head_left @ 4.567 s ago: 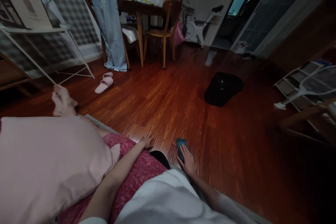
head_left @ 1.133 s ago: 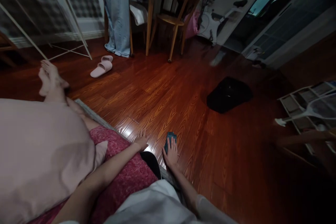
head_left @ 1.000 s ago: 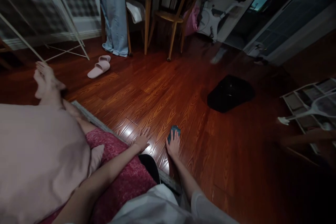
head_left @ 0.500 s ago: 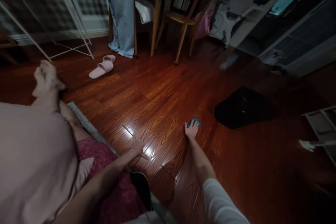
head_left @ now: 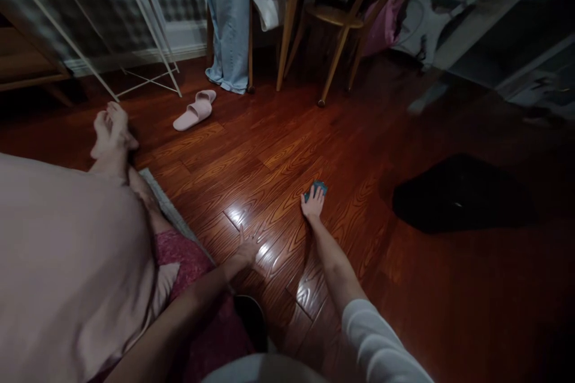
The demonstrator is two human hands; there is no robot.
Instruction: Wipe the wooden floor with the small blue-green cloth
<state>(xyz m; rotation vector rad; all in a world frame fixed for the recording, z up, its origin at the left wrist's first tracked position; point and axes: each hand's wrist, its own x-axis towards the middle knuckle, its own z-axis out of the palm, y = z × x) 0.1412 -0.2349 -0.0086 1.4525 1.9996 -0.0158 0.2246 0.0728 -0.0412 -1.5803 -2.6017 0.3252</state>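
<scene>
My right hand (head_left: pixel 313 202) lies on the glossy wood floor, its fingers over a small teal cloth-like piece (head_left: pixel 320 187). Part of that piece is hidden under the palm, and its exact kind is hard to make out. Nearer to me, my left hand (head_left: pixel 248 249) rests on the floor with fingers spread and nothing in it. Its forearm crosses dark pink fabric (head_left: pixel 186 254). Between the two hands the floor (head_left: pixel 278 215) shows bright reflections.
A large black object (head_left: pixel 458 194) sits on the floor to the right. Pink slippers (head_left: pixel 195 112), a chair (head_left: pixel 335 17), blue jeans (head_left: pixel 229 24) and a white-legged table (head_left: pixel 155 42) are farther off. Bare feet (head_left: pixel 112 128) and pale fabric (head_left: pixel 67 251) fill the left, beside a grey mat edge (head_left: pixel 168 206).
The view has turned right to left across the room, shifting the surroundings. My right hand has slid with the teal piece away from the black object. My left hand stays spread on the floor.
</scene>
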